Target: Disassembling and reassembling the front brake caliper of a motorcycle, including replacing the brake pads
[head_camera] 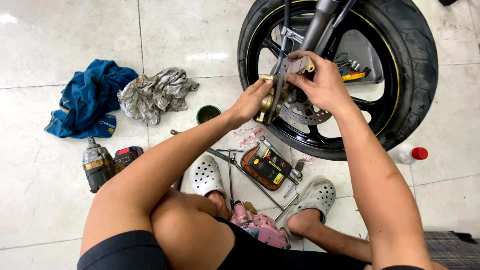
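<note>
I squat in front of a motorcycle wheel (pixel 410 65) with a black tyre and a drilled brake disc (pixel 306 114). My left hand (pixel 250 102) grips a gold brake caliper (pixel 266 102) that sits over the disc's edge. My right hand (pixel 322 82) holds a tan brake pad (pixel 301 65) at the top of the caliper, next to the fork leg (pixel 316 27).
On the tiled floor lie a blue cloth (pixel 87 100), a dirty grey rag (pixel 152 95), a green cup (pixel 207 114), a cordless impact wrench (pixel 102 165), an orange tool case (pixel 265 169), long wrenches (pixel 230 170) and a red-capped white bottle (pixel 410 154). My feet wear pale clogs (pixel 206 176).
</note>
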